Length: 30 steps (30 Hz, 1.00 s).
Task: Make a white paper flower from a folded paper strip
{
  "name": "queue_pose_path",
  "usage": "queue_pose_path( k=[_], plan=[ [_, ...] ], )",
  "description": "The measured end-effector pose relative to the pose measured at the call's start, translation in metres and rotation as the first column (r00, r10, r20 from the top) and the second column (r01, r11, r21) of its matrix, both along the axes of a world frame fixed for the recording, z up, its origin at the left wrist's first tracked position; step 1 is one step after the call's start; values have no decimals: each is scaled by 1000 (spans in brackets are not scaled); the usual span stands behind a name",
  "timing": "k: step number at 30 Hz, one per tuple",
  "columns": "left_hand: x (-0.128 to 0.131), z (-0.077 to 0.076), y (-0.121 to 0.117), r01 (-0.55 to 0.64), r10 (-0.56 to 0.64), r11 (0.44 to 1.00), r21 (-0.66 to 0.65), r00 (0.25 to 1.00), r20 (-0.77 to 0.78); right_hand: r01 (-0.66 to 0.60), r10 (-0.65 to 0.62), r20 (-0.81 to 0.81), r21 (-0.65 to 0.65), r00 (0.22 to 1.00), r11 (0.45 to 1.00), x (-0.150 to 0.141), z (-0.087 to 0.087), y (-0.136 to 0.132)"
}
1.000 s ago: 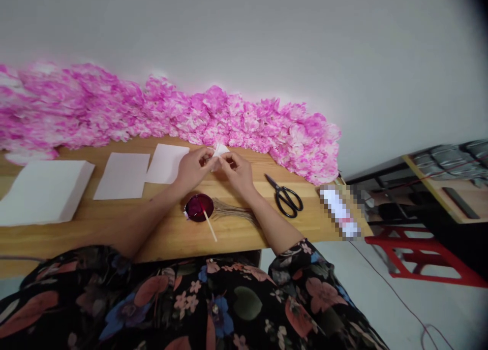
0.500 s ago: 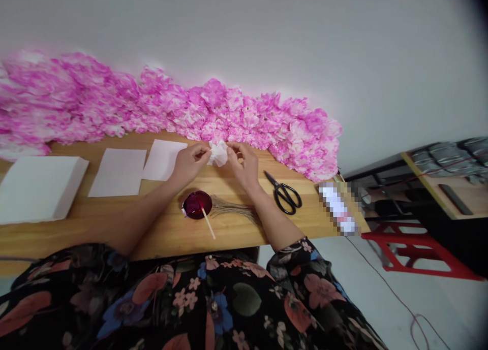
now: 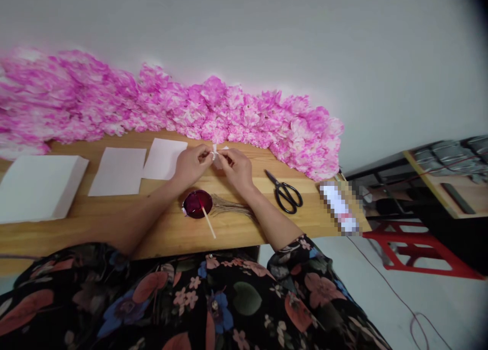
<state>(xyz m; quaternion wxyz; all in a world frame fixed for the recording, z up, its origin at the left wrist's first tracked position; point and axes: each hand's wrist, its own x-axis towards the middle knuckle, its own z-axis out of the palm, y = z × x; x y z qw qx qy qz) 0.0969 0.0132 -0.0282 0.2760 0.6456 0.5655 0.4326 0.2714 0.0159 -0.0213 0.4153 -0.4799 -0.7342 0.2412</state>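
Observation:
Between my two hands is a piece of thin white paper (image 3: 220,160), bunched up and partly hidden by the fingers. My left hand (image 3: 193,163) pinches it from the left, and my right hand (image 3: 238,170) pinches it from the right, fingertips almost meeting. Just below them stands a small bowl of dark red liquid (image 3: 193,203) with a thin wooden stick (image 3: 208,222) leaning out of it. Beside the bowl lies a bundle of thin brown strands (image 3: 232,208), partly under my right forearm. Black-handled scissors (image 3: 284,191) lie right of that forearm.
A long heap of pink and white paper flowers (image 3: 213,108) lines the back of the wooden table (image 3: 163,233) against the wall. White paper sheets (image 3: 118,171) and a thick white stack (image 3: 38,185) lie at left. A blurred-out object (image 3: 339,208) and a red stool (image 3: 423,248) are at right.
The white paper was spread out between my hands and is now bunched narrower. My hands have come closer together, the right one shifting left and slightly down.

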Motion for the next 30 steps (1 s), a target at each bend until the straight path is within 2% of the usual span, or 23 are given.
queue_pose_path(
  k=[3, 6, 8, 11, 14, 19, 22, 25, 27, 30],
  plan=[
    [-1, -3, 4, -12, 14, 1000, -24, 993, 113, -14, -36, -248, -197, 968, 980, 1, -1, 5],
    [-2, -5, 8, 10, 5, 998, -67, 973, 233, -90, -89, -421, -386, 903, 918, 3, 0, 9],
    [-3, -5, 8, 36, -20, 997, -67, 971, 239, -93, -73, -402, -378, 913, 921, 5, 3, 10],
    [-2, -2, 5, 91, -87, 996, -14, 983, 162, -21, -29, -214, -226, 976, 974, 7, 5, 8],
    [-2, 3, 0, 150, -151, 988, 16, 986, 69, 25, -29, -41, -101, 999, 995, 7, 3, 5],
    [-1, 7, -4, 112, -109, 993, 30, 991, -82, 3, -3, 45, 2, 999, 1000, 4, -2, 1],
    [-3, 4, -1, 60, -60, 998, 25, 998, -21, 16, -19, -51, -54, 999, 998, 2, -3, 2],
    [-5, -2, 4, 43, -34, 998, -39, 981, 192, -31, -48, -303, -250, 952, 968, 2, -2, 5],
    [-5, -5, 6, 55, -35, 996, -66, 960, 276, -97, -63, -424, -347, 904, 933, 2, -1, 8],
    [-4, -6, 5, 66, -49, 996, -57, 963, 265, -104, -52, -419, -341, 907, 934, 3, 3, 9]
  ],
)
